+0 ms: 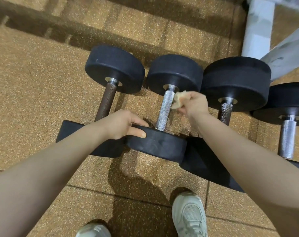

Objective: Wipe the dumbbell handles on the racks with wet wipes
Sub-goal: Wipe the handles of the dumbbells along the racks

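Note:
Several black dumbbells lie side by side on the floor. The second from the left has a silver knurled handle (165, 106). My left hand (123, 124) grips the rim of its near weight head (160, 146), thumb on the outer face. My right hand (194, 104) pinches a crumpled, stained wet wipe (179, 99), which sits just right of the upper part of that handle; I cannot tell if it touches. The leftmost dumbbell has a brown handle (106, 101). Further right are a dark speckled handle (225, 113) and a chrome handle (287, 139).
The floor is speckled tan rubber tiling (34, 86). A white metal frame (258, 28) stands at the top right behind the dumbbells. My two pale sneakers, one (189, 216) and the other (94, 230), stand close in front of the row.

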`<state>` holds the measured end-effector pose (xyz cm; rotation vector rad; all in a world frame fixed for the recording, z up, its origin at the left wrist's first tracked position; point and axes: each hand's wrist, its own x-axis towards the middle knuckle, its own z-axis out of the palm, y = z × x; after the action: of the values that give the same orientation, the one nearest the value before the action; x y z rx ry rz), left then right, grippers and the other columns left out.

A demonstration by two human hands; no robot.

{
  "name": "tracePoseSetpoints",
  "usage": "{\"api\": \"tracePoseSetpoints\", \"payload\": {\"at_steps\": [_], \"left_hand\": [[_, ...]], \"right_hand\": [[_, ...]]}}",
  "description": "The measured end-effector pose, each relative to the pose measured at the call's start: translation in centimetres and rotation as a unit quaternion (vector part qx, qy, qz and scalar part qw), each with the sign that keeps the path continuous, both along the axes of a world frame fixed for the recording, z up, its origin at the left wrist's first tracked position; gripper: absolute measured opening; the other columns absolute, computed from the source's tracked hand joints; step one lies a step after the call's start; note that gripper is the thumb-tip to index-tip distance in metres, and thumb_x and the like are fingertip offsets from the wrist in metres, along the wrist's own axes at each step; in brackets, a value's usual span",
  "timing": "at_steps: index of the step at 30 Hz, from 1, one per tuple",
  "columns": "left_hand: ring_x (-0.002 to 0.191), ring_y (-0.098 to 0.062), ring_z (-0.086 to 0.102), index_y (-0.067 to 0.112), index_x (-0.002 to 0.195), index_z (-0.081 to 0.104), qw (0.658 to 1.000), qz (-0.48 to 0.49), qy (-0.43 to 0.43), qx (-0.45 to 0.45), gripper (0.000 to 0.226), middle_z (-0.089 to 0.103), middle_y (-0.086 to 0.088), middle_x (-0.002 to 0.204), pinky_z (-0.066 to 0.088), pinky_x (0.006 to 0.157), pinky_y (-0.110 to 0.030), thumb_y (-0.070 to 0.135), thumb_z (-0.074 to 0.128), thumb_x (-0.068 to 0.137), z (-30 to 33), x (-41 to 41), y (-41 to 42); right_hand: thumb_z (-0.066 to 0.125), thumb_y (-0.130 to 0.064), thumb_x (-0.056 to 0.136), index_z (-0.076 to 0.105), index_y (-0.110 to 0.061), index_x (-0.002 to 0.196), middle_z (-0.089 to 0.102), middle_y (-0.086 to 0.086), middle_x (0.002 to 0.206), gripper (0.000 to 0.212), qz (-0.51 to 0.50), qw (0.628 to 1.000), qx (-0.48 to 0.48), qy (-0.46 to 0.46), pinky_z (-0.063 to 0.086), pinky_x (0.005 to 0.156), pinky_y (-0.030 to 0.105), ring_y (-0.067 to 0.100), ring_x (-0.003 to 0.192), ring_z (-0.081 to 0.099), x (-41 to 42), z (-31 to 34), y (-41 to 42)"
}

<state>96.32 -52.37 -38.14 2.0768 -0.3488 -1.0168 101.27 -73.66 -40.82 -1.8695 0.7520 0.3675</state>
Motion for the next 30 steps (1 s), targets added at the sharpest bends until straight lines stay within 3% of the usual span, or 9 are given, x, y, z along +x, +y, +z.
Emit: {"api": "tracePoseSetpoints", "payload": {"at_steps": [2, 5, 8, 11, 14, 18, 24, 27, 30], "left_hand": [[0.096, -0.007, 0.053, 0.017, 0.112, 0.067, 1.000, 0.001, -0.003, 0.005, 0.032, 0.058, 0.011, 0.097, 0.034, 0.082, -0.011, 0.022, 0.067, 0.081, 0.0, 0.0, 0.0], [0.095, -0.004, 0.052, 0.017, 0.112, 0.066, 1.000, 0.008, 0.001, 0.001, 0.032, 0.058, 0.013, 0.096, 0.032, 0.078, -0.006, 0.021, 0.068, 0.080, -0.1, 0.0, 0.0], [0.095, -0.004, 0.052, 0.016, 0.113, 0.066, 1.000, 0.010, -0.002, 0.001, 0.033, 0.058, 0.012, 0.096, 0.032, 0.079, -0.009, 0.021, 0.068, 0.080, -0.2, 0.0, 0.1], [0.096, -0.006, 0.052, 0.016, 0.112, 0.066, 1.000, 0.009, -0.003, 0.000, 0.032, 0.058, 0.011, 0.097, 0.032, 0.080, -0.011, 0.021, 0.068, 0.080, -0.2, -0.1, 0.0], [0.099, -0.006, 0.052, 0.017, 0.114, 0.066, 1.000, 0.010, -0.007, 0.004, 0.033, 0.058, 0.011, 0.099, 0.031, 0.083, -0.012, 0.023, 0.067, 0.081, -0.2, -0.2, 0.1], [0.098, -0.006, 0.052, 0.018, 0.112, 0.066, 1.000, 0.005, -0.005, 0.001, 0.032, 0.057, 0.014, 0.096, 0.032, 0.087, -0.015, 0.023, 0.067, 0.081, -0.2, -0.1, 0.1], [0.097, -0.005, 0.054, 0.017, 0.111, 0.067, 1.000, -0.003, -0.003, -0.005, 0.031, 0.058, 0.017, 0.094, 0.033, 0.084, -0.012, 0.021, 0.068, 0.080, -0.1, 0.2, 0.1], [0.095, -0.005, 0.055, 0.017, 0.111, 0.067, 1.000, -0.001, 0.004, -0.007, 0.031, 0.059, 0.016, 0.093, 0.034, 0.083, -0.012, 0.021, 0.068, 0.080, -0.1, 0.3, 0.1], [0.093, -0.004, 0.054, 0.016, 0.110, 0.068, 1.000, 0.006, 0.001, -0.018, 0.031, 0.058, 0.020, 0.091, 0.034, 0.079, -0.005, 0.021, 0.068, 0.080, -0.1, 0.1, 0.2]], "right_hand": [[0.055, -0.007, 0.084, 0.063, -0.016, 0.074, 0.063, 0.005, 0.078, 0.016, 0.078, 0.992, -0.083, -0.062, 0.049, 0.070, 0.036, 0.023, 0.076, 0.059, 0.4, -0.7, 0.4], [0.057, -0.009, 0.083, 0.069, -0.015, 0.077, 0.061, 0.003, 0.081, 0.015, 0.268, 0.942, -0.172, -0.101, 0.035, 0.066, 0.019, 0.014, 0.074, 0.052, -2.1, -1.2, 1.0], [0.067, -0.004, 0.080, 0.075, -0.010, 0.083, 0.055, -0.005, 0.075, 0.010, 0.380, 0.911, -0.128, -0.097, 0.033, 0.065, 0.004, 0.002, 0.066, 0.047, -4.2, -0.8, 0.6], [0.069, -0.006, 0.079, 0.074, -0.009, 0.083, 0.054, -0.012, 0.069, 0.008, 0.479, 0.871, -0.105, -0.033, 0.038, 0.067, 0.016, -0.002, 0.066, 0.050, -3.1, 0.2, -0.4], [0.062, -0.003, 0.084, 0.070, 0.000, 0.082, 0.058, 0.009, 0.081, 0.010, 0.367, 0.900, -0.170, -0.164, 0.038, 0.064, 0.007, 0.016, 0.070, 0.053, -0.8, 0.7, -0.4], [0.057, -0.006, 0.089, 0.067, 0.002, 0.090, 0.055, 0.014, 0.091, 0.012, 0.293, 0.918, -0.192, -0.186, 0.031, 0.057, -0.005, 0.005, 0.065, 0.047, -1.0, -0.3, 0.0], [0.065, -0.005, 0.082, 0.069, -0.006, 0.069, 0.059, -0.003, 0.070, 0.014, 0.517, 0.825, -0.126, -0.193, 0.044, 0.067, 0.024, 0.005, 0.066, 0.053, -2.5, -0.2, -1.6], [0.052, -0.008, 0.083, 0.069, -0.002, 0.082, 0.063, 0.014, 0.081, 0.017, 0.518, 0.773, -0.244, -0.272, 0.049, 0.069, 0.035, 0.028, 0.076, 0.059, 0.1, 0.9, -0.5], [0.050, 0.007, 0.081, 0.063, -0.004, 0.101, 0.055, 0.015, 0.100, 0.026, 0.531, 0.731, -0.371, -0.213, 0.046, 0.076, 0.041, 0.033, 0.092, 0.051, 2.6, 0.8, 1.7]]}}
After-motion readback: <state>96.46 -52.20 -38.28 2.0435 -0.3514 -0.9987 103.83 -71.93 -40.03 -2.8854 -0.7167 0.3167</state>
